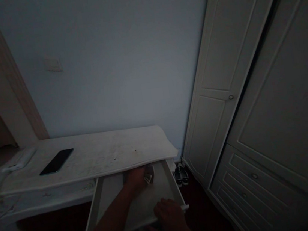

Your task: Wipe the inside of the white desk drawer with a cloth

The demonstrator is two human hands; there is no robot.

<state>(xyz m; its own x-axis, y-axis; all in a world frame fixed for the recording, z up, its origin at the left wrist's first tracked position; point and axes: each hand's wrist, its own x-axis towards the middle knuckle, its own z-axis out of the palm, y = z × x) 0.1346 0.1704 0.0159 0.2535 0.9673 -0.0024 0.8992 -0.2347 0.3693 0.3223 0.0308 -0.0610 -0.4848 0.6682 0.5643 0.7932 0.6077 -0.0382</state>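
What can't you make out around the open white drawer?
All in the head view:
Dark item with a pale triangular part: partly covered by the left hand, dim.
White drawer's back: under the tabletop.
Long white desk: left end cut off by picture edge.
Black-and-white shoes: too small and dark for details.

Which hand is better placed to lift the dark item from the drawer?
Probably left: the left hand is inside the drawer, beside the dark item; the right hand is at its front edge.
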